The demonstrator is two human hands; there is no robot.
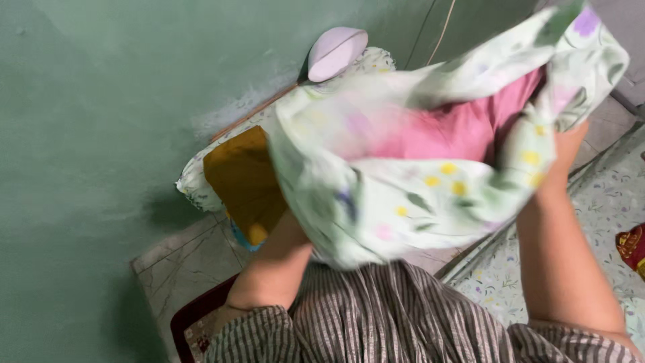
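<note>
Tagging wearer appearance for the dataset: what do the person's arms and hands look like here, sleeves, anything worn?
Both forearms are bare. Short sleeves of a grey-and-white striped garment end near the elbows, the left sleeve and the right sleeve. No watch, bangle or glove shows on either forearm. The right hand shows only partly, and the left hand is hidden behind the floral cloth, so rings cannot be told.

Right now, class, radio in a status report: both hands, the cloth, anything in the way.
Right hand gripping floral cloth at its edge. Left hand hidden under cloth, grip unclear. Pink pillow showing inside cloth. Ironing board behind, not touching.
</note>
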